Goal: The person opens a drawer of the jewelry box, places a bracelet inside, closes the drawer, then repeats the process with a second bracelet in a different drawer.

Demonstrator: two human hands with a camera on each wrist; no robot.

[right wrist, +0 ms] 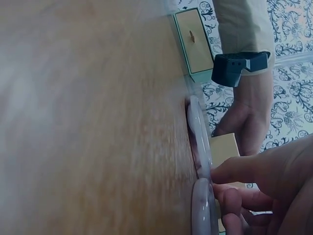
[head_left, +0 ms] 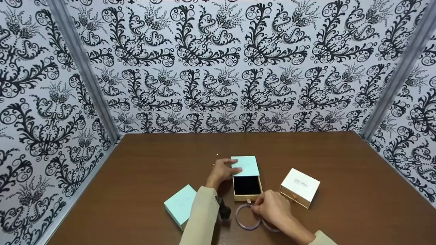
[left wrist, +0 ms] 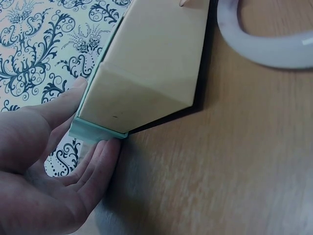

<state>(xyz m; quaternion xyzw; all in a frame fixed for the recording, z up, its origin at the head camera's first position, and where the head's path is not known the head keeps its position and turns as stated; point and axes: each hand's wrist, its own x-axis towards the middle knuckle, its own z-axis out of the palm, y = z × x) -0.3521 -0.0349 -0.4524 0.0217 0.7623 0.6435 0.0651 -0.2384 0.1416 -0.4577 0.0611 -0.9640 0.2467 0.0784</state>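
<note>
Left hand (head_left: 223,169) grips mint-green square box sleeve (head_left: 249,165) | right hand (head_left: 272,206) pinches glossy pale-lilac round bangle (head_left: 248,227) | bangle on brown wooden table (head_left: 153,153), near sleeve's protruding black-lined gold drawer (head_left: 242,197) | matching second bangle (head_left: 271,229) beside it

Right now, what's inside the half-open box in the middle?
The pulled-out drawer shows only a black lining. Anything farther back is covered by the mint sleeve, so that part cannot be seen.
</note>
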